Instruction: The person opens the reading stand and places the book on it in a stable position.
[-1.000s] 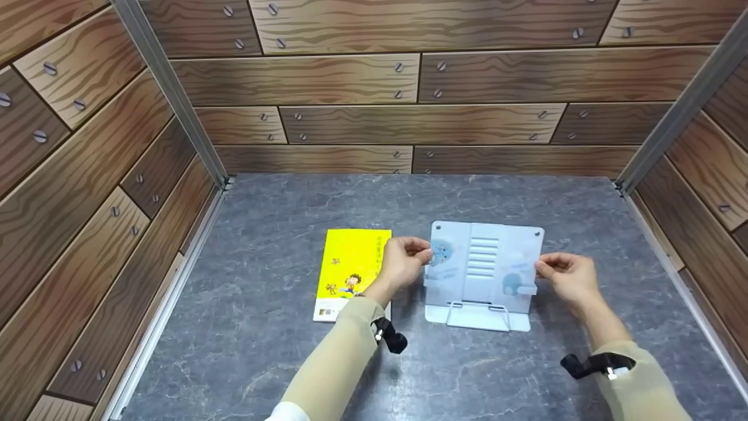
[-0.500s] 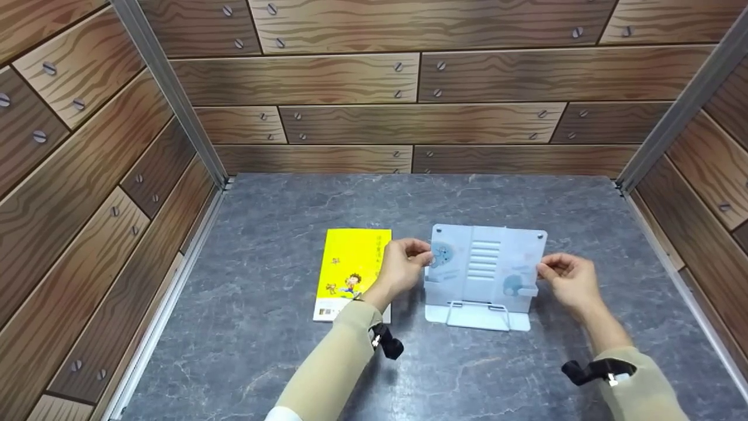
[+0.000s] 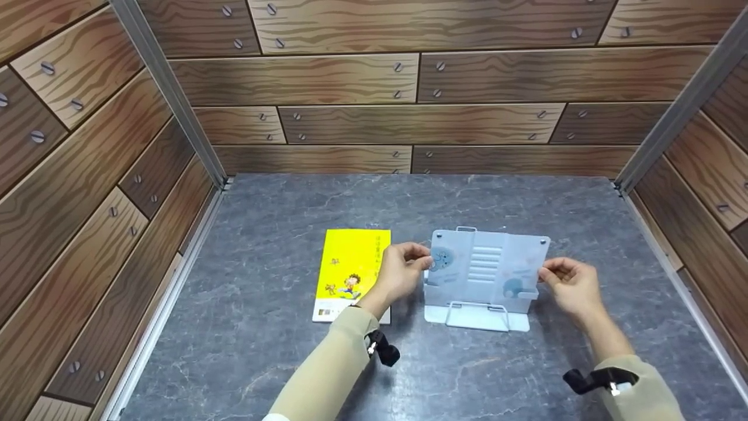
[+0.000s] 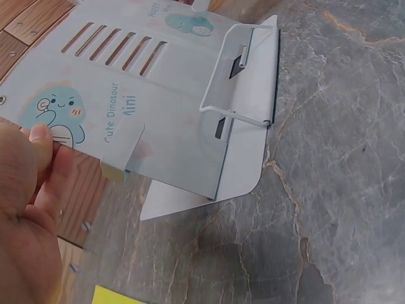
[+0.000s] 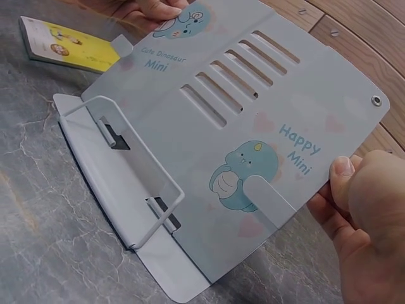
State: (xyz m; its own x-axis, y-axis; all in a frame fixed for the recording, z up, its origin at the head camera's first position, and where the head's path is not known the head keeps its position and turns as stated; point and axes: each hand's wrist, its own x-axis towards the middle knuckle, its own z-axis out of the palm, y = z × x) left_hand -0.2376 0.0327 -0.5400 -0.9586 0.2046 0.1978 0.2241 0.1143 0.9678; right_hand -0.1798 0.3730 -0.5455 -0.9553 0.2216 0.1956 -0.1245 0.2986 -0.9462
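Note:
A pale blue book stand (image 3: 485,263) with slots and dinosaur prints stands on the table, its back panel tilted up from a flat base (image 3: 432,314). My left hand (image 3: 400,272) pinches the panel's left edge between thumb and fingers, beside a dinosaur print (image 4: 57,111). On the opposite edge, my right hand (image 3: 572,286) pinches the panel near the "Happy Mini" lettering (image 5: 299,149). A wire page holder (image 3: 478,316) lies across the base at the front. Behind the panel's top edge a thin wire loop (image 3: 466,228) shows; the rest of the back is hidden.
A yellow book (image 3: 350,257) lies flat left of the stand, partly covered by the left forearm in the head view. Wood-patterned walls (image 3: 350,123) with metal corner posts (image 3: 169,88) enclose the grey marbled table (image 3: 263,245) at the back and sides.
The stand's panel has tipped farther back, its top edge lowering in the head view, and the wire loop behind it has come into sight. Both hands have kept their pinch; the yellow book stays put.

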